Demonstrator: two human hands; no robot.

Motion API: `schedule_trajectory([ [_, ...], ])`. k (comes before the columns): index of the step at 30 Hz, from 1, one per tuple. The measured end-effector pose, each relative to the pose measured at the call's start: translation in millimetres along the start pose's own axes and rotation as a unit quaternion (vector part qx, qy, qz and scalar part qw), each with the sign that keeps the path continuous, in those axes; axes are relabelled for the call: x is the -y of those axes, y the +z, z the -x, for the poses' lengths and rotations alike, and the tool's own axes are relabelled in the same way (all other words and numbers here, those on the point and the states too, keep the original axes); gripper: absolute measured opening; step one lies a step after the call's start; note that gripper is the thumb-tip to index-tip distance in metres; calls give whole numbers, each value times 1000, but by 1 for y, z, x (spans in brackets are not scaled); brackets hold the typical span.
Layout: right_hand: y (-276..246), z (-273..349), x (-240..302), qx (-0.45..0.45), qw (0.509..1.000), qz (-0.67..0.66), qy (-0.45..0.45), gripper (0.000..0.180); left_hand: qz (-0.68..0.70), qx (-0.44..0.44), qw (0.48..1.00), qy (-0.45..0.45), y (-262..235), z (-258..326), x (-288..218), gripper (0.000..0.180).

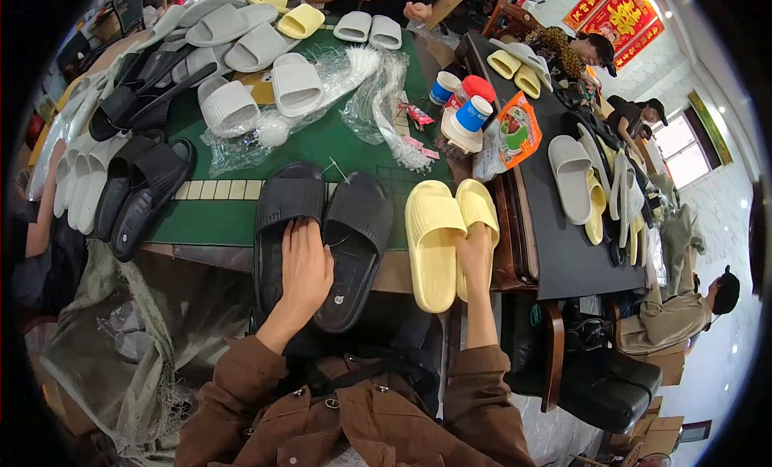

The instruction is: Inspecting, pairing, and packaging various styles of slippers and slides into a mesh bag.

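while left hand [307, 266] is in one black slipper [285, 197], right hand [476, 251] in one yellow slipper [476, 200], at the near edge of the table [211, 228], best keep pairs level; fingertips hidden, cannot tell grip.

I see two pairs side by side, toes pointing away and heels out past the near edge of the surface [310, 145]: black slides [346, 266] on the left and, just beside them, pale-yellow slides [441, 246] with ribbed straps, footbeds facing up.
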State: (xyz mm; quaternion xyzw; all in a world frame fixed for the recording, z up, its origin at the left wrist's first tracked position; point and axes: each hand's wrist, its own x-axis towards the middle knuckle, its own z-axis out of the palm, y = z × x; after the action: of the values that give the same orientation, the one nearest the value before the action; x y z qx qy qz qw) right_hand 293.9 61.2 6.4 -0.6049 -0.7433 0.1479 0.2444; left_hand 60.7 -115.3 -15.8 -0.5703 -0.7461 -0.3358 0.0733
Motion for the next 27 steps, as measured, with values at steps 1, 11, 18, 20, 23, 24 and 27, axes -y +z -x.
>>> schedule_trajectory([
  [1, 2, -3, -1, -1, 1000, -1, 0, 29, 0, 1, 1000, -9, -1, -1, 0, 47],
  [11, 10, -17, -17, -49, 995, 19, -85, 23, -50, 38, 996, -55, 3, -23, 13, 27],
  [18, 1, 12, 9, -2, 997, 12, -72, 18, -55, -8, 998, -34, -4, -13, 21, 24],
  [20, -1, 25, 27, 5, 995, 13, -100, 17, -51, -23, 998, -43, -11, -7, 23, 24],
  [23, 2, 33, 53, 16, 995, -29, -92, 16, -46, -62, 996, -40, -29, -1, 30, 24],
  [24, 8, 31, 52, 26, 993, -29, -111, 17, -44, -77, 995, -45, -35, 2, 32, 22],
  [27, 24, 26, 51, 49, 987, -31, -149, 19, -39, -108, 992, -56, -55, 3, 41, 20],
])
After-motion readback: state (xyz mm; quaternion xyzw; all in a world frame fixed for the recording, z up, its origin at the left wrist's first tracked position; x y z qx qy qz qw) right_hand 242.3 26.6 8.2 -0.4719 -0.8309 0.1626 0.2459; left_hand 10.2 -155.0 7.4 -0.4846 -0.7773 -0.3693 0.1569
